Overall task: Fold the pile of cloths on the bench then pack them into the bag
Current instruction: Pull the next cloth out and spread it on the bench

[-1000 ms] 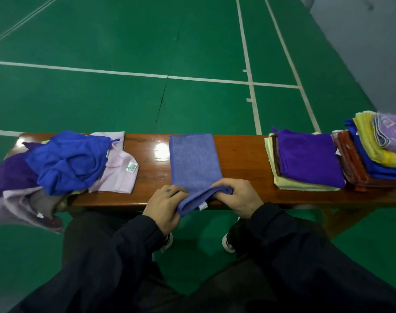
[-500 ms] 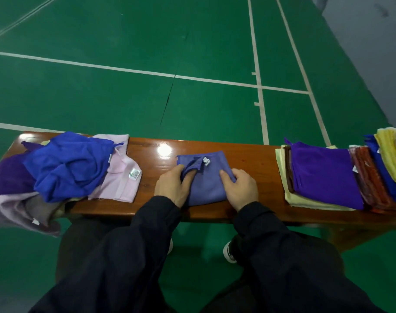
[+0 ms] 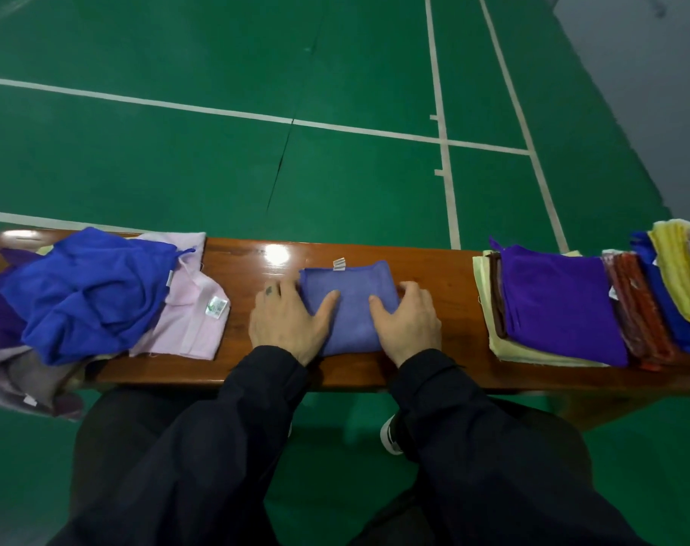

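A slate-blue cloth (image 3: 351, 297) lies folded into a small square in the middle of the wooden bench (image 3: 433, 269), a white tag at its far edge. My left hand (image 3: 288, 321) rests flat on its left side and my right hand (image 3: 408, 321) presses flat on its right side, fingers straight. To the left sits the unfolded pile: a bright blue cloth (image 3: 87, 293) over a pink one (image 3: 193, 321), with purple and grey cloths hanging off the bench end. To the right lies a folded stack topped by a purple cloth (image 3: 559, 305). No bag is in view.
Further folded cloths, red-brown (image 3: 636, 309), blue and yellow (image 3: 674, 262), overlap at the far right edge. The bench stands on a green court floor (image 3: 335, 171) with white lines. My dark-clothed legs and a shoe (image 3: 390, 435) are below the bench's near edge.
The long blue strip has been folded in half away from me into a square. Both hands moved from gripping its near end to lying flat on top of it.
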